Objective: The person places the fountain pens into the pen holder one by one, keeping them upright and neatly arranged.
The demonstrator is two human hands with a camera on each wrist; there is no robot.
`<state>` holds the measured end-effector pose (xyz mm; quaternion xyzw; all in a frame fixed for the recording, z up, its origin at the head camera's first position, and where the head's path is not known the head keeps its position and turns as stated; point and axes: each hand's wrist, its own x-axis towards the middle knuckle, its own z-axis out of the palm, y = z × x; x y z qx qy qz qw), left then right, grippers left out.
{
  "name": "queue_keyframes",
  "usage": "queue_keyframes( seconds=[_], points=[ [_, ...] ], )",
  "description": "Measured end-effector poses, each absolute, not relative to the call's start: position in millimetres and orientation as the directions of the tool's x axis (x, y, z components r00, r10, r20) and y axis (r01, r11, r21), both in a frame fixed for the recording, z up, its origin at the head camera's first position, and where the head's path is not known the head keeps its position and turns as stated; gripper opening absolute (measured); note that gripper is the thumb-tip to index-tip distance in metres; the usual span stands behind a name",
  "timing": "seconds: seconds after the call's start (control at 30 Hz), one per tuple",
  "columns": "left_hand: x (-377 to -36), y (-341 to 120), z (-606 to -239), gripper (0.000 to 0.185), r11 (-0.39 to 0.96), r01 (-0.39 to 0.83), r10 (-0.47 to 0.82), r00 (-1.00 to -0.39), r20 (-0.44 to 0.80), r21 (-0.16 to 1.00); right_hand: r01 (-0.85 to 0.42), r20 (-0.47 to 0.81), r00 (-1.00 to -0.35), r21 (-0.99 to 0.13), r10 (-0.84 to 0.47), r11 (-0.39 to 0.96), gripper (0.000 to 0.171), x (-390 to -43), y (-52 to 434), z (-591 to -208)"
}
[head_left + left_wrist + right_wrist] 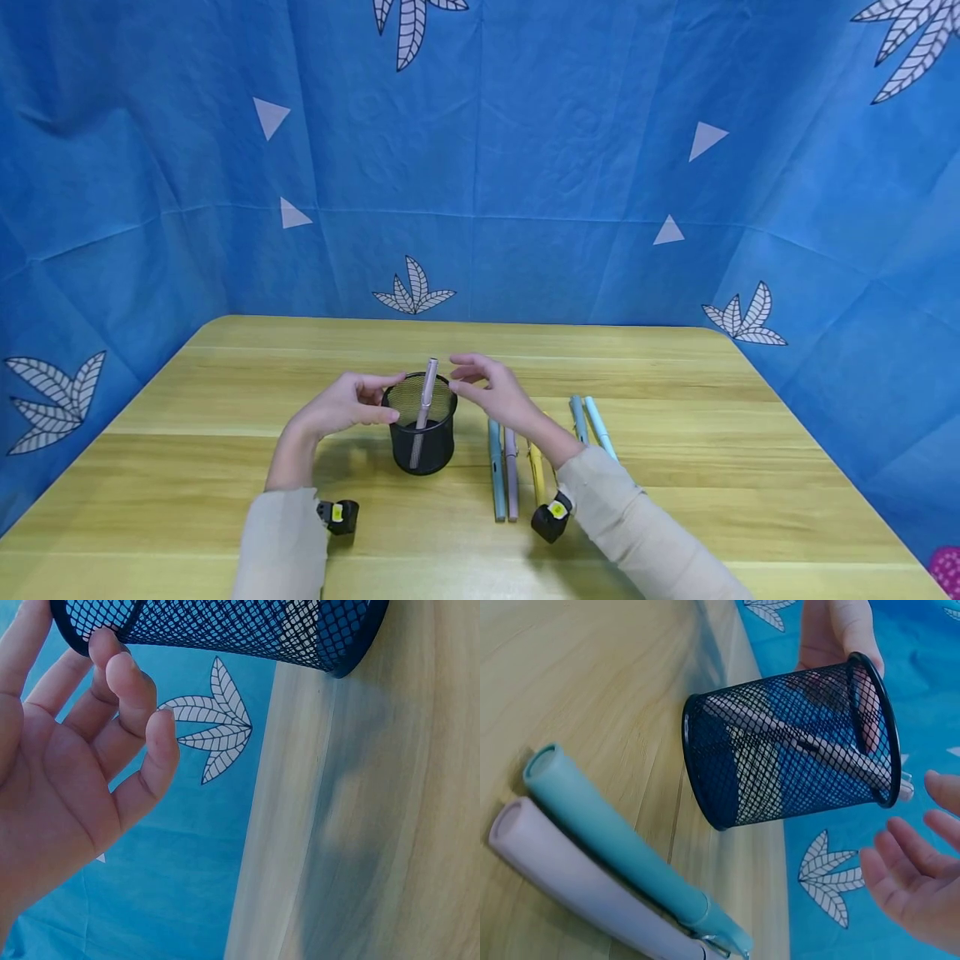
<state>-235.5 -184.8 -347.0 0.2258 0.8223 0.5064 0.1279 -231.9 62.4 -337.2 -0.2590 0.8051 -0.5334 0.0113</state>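
Observation:
A black mesh pen holder (423, 448) stands upright on the table, with one pale pink pen (427, 392) leaning inside it and poking out above the rim. My left hand (352, 404) holds the holder by its left rim, thumb at the front and index finger farther back. In the left wrist view, the other fingers of that hand (82, 750) curl loosely below the mesh. My right hand (491, 387) is just right of the rim near the pen's top, its fingers relaxed with nothing between them; the right wrist view shows a gap between its fingertips and the pen.
Right of the holder lie a teal pen (496, 471) and a lilac pen (512, 475) side by side. A yellow pen (537, 473) is partly under my right forearm. Beyond it lie a blue-grey pen (578, 417) and a light blue pen (600, 425). Blue cloth hangs behind the table.

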Motion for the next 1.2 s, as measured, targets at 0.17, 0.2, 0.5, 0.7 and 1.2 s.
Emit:
queue_keyframes(
  seconds=[0.17, 0.2, 0.5, 0.7, 1.2],
  points=[
    [-235, -185, -347, 0.060, 0.379, 0.235, 0.498, -0.867, 0.017, 0.895, -0.409, 0.261, -0.862, -0.865, -0.435, 0.291, 0.036, -216, 67, -321],
    [-235, -185, -347, 0.059, 0.378, 0.234, 0.499, -0.867, 0.016, 0.896, -0.406, 0.260, -0.862, -0.868, -0.435, 0.287, 0.036, -216, 68, -321],
    [-236, -185, -348, 0.057, 0.381, 0.224, 0.495, -0.869, 0.007, 0.897, -0.395, 0.256, -0.870, -0.873, -0.422, 0.285, 0.037, -215, 77, -321],
    [-235, -184, -347, 0.056, 0.373, 0.215, 0.491, -0.871, 0.004, 0.903, -0.391, 0.256, -0.873, -0.876, -0.414, 0.282, 0.037, -216, 84, -320],
    [-236, -184, -347, 0.057, 0.376, 0.225, 0.499, -0.867, 0.008, 0.899, -0.393, 0.266, -0.873, -0.881, -0.409, 0.264, 0.039, -236, 112, -348]
  ],
)
